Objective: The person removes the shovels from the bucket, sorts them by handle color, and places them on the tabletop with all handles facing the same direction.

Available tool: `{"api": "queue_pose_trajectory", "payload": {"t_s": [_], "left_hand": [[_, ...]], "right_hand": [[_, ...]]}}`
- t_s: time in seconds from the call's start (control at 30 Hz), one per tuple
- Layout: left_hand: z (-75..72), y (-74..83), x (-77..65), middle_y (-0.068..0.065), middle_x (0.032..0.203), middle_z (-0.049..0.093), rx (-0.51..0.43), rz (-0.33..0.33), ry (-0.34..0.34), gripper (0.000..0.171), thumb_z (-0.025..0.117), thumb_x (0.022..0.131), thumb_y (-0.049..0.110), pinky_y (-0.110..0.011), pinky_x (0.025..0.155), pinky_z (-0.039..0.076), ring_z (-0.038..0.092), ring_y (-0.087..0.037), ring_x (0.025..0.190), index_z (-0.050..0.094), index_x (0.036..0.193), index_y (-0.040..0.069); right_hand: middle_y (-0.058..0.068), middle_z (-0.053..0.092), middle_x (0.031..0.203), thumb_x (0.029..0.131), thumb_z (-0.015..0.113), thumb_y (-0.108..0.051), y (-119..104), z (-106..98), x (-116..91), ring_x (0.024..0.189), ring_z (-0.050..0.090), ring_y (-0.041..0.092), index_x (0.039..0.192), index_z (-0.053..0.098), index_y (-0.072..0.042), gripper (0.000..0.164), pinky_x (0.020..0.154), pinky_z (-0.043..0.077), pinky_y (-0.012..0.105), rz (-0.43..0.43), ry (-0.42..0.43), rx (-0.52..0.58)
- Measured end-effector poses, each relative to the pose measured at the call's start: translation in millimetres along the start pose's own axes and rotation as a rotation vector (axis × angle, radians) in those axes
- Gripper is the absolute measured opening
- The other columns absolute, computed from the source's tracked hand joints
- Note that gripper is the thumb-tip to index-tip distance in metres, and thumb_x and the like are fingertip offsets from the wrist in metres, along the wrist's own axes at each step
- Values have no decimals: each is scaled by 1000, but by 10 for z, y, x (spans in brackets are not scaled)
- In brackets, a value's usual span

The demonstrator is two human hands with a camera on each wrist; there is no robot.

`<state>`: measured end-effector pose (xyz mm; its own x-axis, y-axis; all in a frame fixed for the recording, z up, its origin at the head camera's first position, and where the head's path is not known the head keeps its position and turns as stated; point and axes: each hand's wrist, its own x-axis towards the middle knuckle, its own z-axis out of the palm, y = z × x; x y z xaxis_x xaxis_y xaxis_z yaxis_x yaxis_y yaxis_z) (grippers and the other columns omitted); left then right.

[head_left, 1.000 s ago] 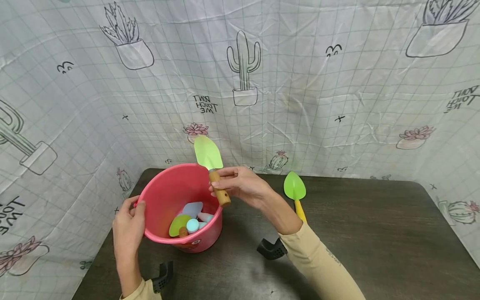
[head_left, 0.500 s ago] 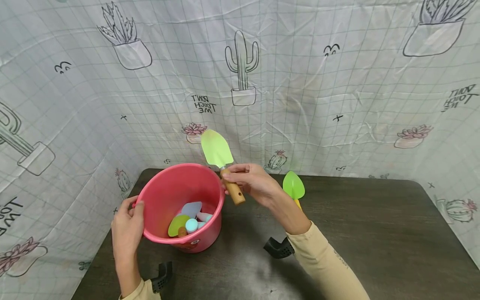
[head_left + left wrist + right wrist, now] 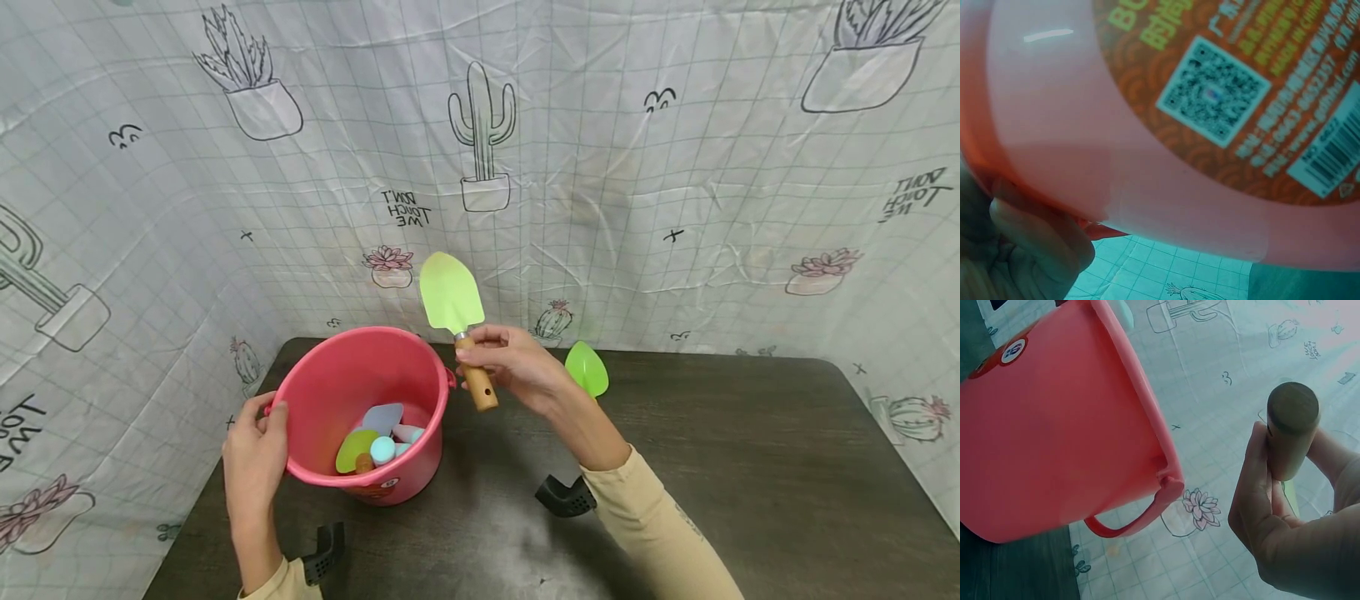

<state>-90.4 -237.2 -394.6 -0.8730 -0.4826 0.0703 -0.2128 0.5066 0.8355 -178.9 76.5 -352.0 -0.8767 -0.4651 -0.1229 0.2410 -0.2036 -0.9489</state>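
My right hand (image 3: 517, 362) holds a garden trowel (image 3: 453, 296) by its wooden handle, the light green blade pointing up and away, just right of the bucket. In the right wrist view the handle's round end (image 3: 1294, 409) shows between thumb and fingers. My left hand (image 3: 255, 454) grips the left rim of the pink-red bucket (image 3: 431, 475), thumb on the near side. Inside the bucket lie a yellow-green blade (image 3: 356, 452), a grey-blue blade (image 3: 383, 418), a light blue round end (image 3: 382, 451) and a pink piece (image 3: 407, 433), all partly hidden by one another.
A second trowel with a bright green blade (image 3: 587, 369) lies at the table's back, its handle hidden behind my right forearm. The dark table (image 3: 750, 467) ends at a cactus-printed curtain (image 3: 600, 167) behind and at both sides.
My right hand has moved right with the trowel, from over the bucket's right rim to just outside it, and its blade has turned more upright. The left hand and bucket stay nearly in place.
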Motion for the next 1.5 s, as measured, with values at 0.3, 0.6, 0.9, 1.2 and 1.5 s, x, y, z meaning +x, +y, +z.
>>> {"api": "queue_pose_trajectory", "payload": {"t_s": [0.3, 0.6, 0.9, 1.2, 1.5], "left_hand": [[3, -4, -9, -30, 102, 70, -6, -8, -1, 48, 45, 109, 28, -27, 51, 45, 64, -23, 69, 52, 143, -6], [22, 12, -10, -31, 106, 70, -3, -7, -2, 49, 45, 109, 29, -26, 52, 46, 64, -21, 69, 52, 144, -6], [23, 12, -32, -31, 108, 69, 7, -22, 11, 49, 44, 109, 29, -27, 53, 46, 63, -26, 72, 51, 144, -4], [18, -12, -48, -27, 97, 70, -3, -19, 5, 48, 44, 110, 29, -27, 51, 46, 61, -21, 65, 52, 143, -4], [18, -19, -38, -29, 100, 70, -12, -12, 2, 48, 44, 109, 29, -28, 51, 45, 62, -24, 67, 51, 144, -4]], "right_hand": [[8, 67, 97, 101, 62, -8, 4, -151, -84, 81, 67, 19, 100, 70, -5, 8, 77, 57, 33, 9, 45, 23], [8, 67, 99, 105, 59, -11, -29, -456, -269, 86, 67, 18, 99, 70, -11, 12, 82, 55, 33, 4, 81, -28], [4, 70, 98, 104, 60, -12, -58, -815, -510, 88, 68, 18, 103, 70, -10, 11, 81, 56, 32, -1, 109, -93], [5, 67, 102, 105, 60, -11, -36, -1142, -747, 87, 67, 16, 104, 73, -12, 13, 77, 57, 33, -22, 177, -71], [2, 68, 100, 105, 60, -12, 85, -1482, -885, 86, 67, 14, 99, 73, -15, 15, 75, 57, 30, 9, 277, -63]]}}
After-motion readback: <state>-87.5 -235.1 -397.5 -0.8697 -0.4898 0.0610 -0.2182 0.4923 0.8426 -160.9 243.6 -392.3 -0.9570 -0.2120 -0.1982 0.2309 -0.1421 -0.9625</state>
